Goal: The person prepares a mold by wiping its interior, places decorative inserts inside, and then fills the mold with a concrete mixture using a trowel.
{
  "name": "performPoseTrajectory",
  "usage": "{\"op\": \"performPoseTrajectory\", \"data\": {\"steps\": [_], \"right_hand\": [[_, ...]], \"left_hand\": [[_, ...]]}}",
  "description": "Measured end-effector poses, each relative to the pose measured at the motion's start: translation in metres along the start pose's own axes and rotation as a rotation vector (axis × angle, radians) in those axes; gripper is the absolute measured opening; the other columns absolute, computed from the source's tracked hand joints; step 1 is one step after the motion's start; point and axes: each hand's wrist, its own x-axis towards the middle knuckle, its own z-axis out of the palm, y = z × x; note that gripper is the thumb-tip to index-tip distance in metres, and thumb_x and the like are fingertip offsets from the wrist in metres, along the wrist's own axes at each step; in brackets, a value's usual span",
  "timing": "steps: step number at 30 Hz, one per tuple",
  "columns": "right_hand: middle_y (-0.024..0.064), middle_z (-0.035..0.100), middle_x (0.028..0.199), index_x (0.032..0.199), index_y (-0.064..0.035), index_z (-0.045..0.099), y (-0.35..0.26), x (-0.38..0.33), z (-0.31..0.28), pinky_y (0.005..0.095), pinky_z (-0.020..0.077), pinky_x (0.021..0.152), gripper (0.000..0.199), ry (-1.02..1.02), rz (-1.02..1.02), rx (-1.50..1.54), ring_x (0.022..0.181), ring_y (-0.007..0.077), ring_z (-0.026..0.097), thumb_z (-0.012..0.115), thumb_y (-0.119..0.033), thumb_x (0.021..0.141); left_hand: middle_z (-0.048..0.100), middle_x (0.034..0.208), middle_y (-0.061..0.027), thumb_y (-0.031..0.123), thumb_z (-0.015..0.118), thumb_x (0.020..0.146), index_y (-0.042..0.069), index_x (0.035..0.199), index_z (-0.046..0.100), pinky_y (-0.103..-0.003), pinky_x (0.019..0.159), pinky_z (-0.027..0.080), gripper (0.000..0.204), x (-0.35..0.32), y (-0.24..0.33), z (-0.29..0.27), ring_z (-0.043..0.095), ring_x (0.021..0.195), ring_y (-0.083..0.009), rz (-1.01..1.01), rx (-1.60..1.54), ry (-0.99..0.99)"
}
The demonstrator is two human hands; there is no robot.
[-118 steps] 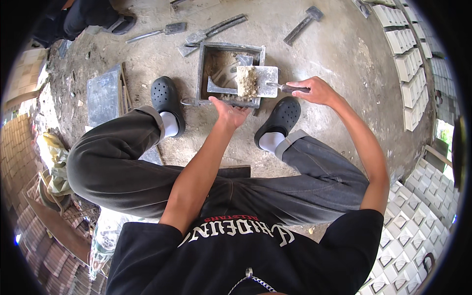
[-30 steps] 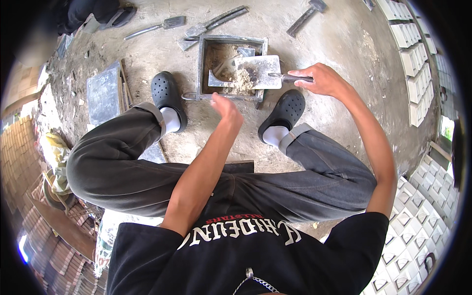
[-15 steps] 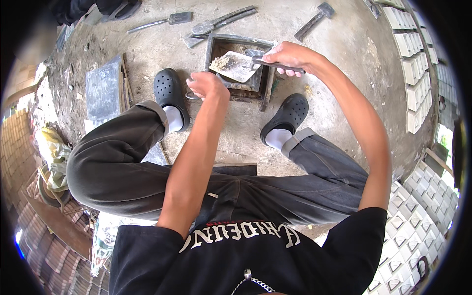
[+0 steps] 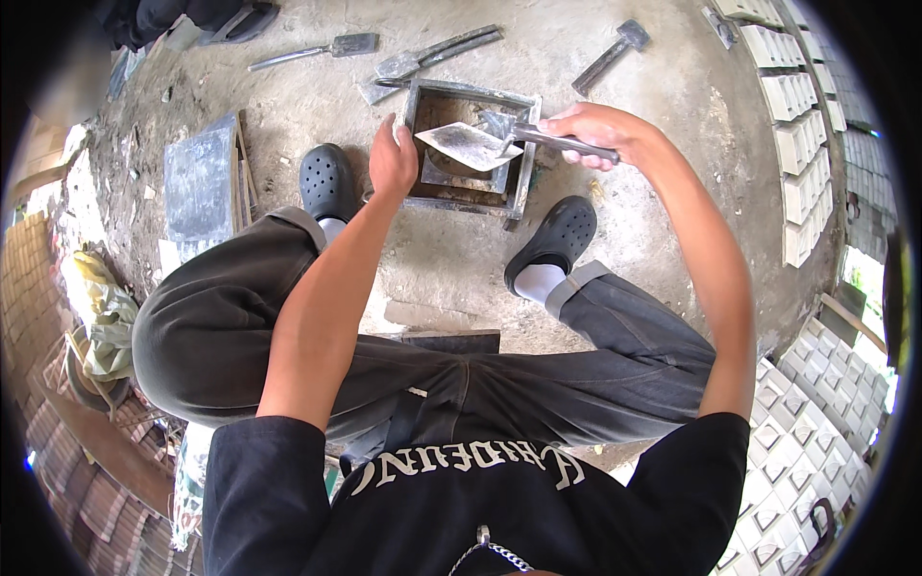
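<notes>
My right hand [image 4: 597,134] grips a trowel by its dark handle, fingers wrapped round it. The pale, powder-coated trowel blade [image 4: 466,146] is over a rectangular frame box [image 4: 523,182] on the floor, with a smaller metal-edged piece [image 4: 466,179] inside it. No lump of material shows on the blade. At the box's left side, my left hand [image 4: 392,161] is upright with its fingers stretched out, holding nothing that I can see. Whether it touches the box wall, I cannot tell.
Beyond the box lie a flat-bladed tool [image 4: 355,44], several long metal tools [image 4: 437,53] and a hammer [image 4: 612,58]. A grey board [image 4: 200,180] lies at left. White moulded blocks [image 4: 805,182] line the right side. My clogs [image 4: 328,182] flank the box.
The crumbly lump has left the trowel blade. My left hand has gone from curled fingers to stretched ones and moved up beside the box. My right hand has shifted slightly right and down.
</notes>
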Motion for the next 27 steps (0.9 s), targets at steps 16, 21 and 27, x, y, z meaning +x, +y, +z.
{"op": "performPoseTrajectory", "data": {"steps": [16,21,27], "right_hand": [[-0.0033,0.049,0.060,0.128,-0.0077,0.060,0.032,-0.032,-0.048,0.0230,0.0333,0.035,0.044,0.470,-0.135,-0.028,0.040,0.0054,0.042,0.057,-0.039,0.096],[-0.0035,0.049,0.059,0.129,-0.0061,0.059,0.035,-0.013,-0.045,0.0237,0.0341,0.036,0.045,0.544,-0.175,-0.030,0.040,0.0057,0.041,0.058,-0.038,0.097],[-0.0029,0.047,0.059,0.134,-0.0077,0.056,0.052,-0.027,-0.048,0.0246,0.0338,0.036,0.047,0.494,-0.101,-0.062,0.040,0.0062,0.041,0.057,-0.037,0.097]], "left_hand": [[0.040,0.146,-0.0191,0.020,0.053,0.091,-0.001,0.138,0.044,-0.039,0.112,0.033,0.052,-0.005,0.036,0.015,0.039,0.136,-0.0324,0.530,0.446,-0.470],[0.045,0.144,-0.0125,0.010,0.054,0.084,0.003,0.132,0.053,-0.040,0.112,0.034,0.048,0.045,0.024,0.060,0.043,0.131,-0.0288,0.818,0.819,-0.505],[0.042,0.143,-0.0142,0.021,0.056,0.085,0.006,0.133,0.055,-0.038,0.096,0.040,0.050,0.049,0.036,0.075,0.045,0.124,-0.0280,0.828,1.180,-0.616]]}}
